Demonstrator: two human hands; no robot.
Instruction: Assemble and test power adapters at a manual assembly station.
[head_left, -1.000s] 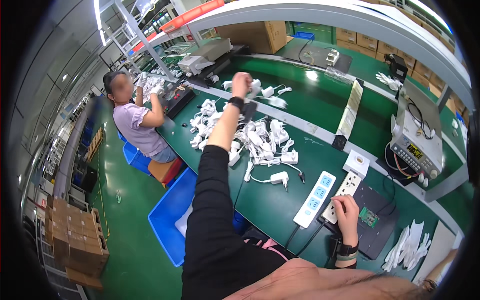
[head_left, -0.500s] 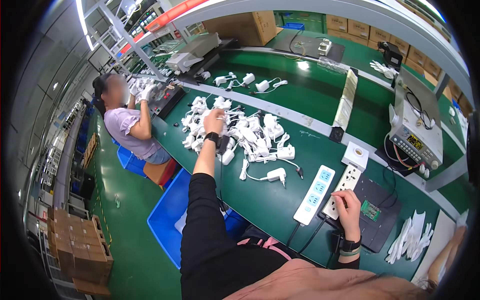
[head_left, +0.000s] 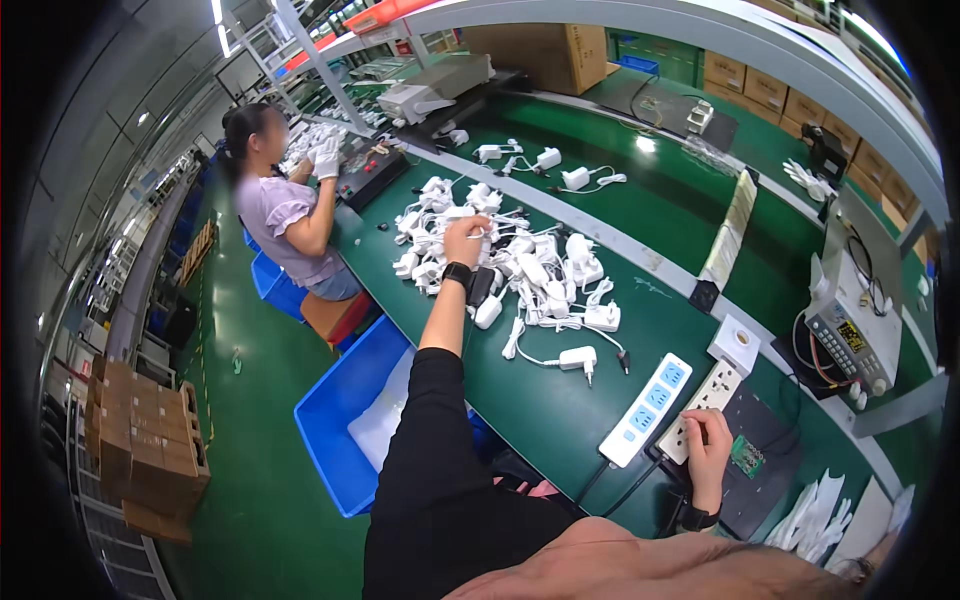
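Note:
A tangled pile of white power adapters [head_left: 545, 268] with cables lies on the green workbench ahead of me. My left hand [head_left: 465, 241] reaches into the left part of this pile, fingers closed round a thin white adapter cable. Beside its wrist is a black adapter [head_left: 482, 283] among the white ones. On the near right, my right hand [head_left: 708, 440] rests by the lower end of a white power strip [head_left: 716, 386], its fingers curled in with nothing visible in them. A second power strip [head_left: 650, 408] with blue sockets lies left of it.
A blue bin [head_left: 335, 425] stands below the bench edge on my left. Past it, a gloved co-worker [head_left: 285, 205] sits at the bench. A bench instrument [head_left: 850, 330], a green circuit board [head_left: 747, 456] and white gloves [head_left: 815, 515] are at right.
My view has turned slightly, so the bench appears farther right in the picture. My left hand remains at the pile and my right hand by the power strip. The co-worker's head has turned.

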